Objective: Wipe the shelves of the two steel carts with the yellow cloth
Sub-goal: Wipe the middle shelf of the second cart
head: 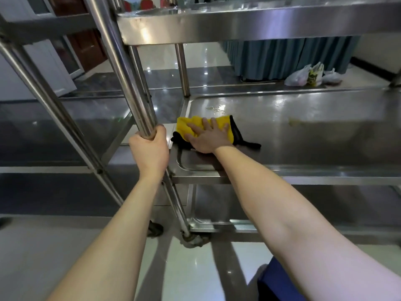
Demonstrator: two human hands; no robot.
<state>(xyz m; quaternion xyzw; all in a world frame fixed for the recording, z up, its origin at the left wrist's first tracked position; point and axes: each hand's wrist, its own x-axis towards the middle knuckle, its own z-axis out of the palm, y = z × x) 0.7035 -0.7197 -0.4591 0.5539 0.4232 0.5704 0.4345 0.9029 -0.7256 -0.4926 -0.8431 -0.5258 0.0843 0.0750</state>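
**Cloth pinned flat on the middle shelf**

Your right hand lies palm down on the cloth, fingers straight and spread, pressing it against the steel. The cloth is yellow with a black edge, bunched near the shelf's left front corner, and a black strip trails out to the right of your wrist. It sits inside the shelf's raised rim, close to the near edge.

Your left hand is wrapped round the post at that corner, fingers and thumb curled tight on the tube, just left of the cloth and a little above shelf level.

Beyond the cloth, a wet patch glistens towards the back of the shelf, and a yellowish smear shows further right. The top shelf runs overhead and the bottom shelf lies below your right forearm. A caster stands on the tiled floor under the post.

The second cart stands just beside this one on your left, its shelves at matching heights. Across the floor, plastic bags rest at the foot of a blue-green skirted worktop.
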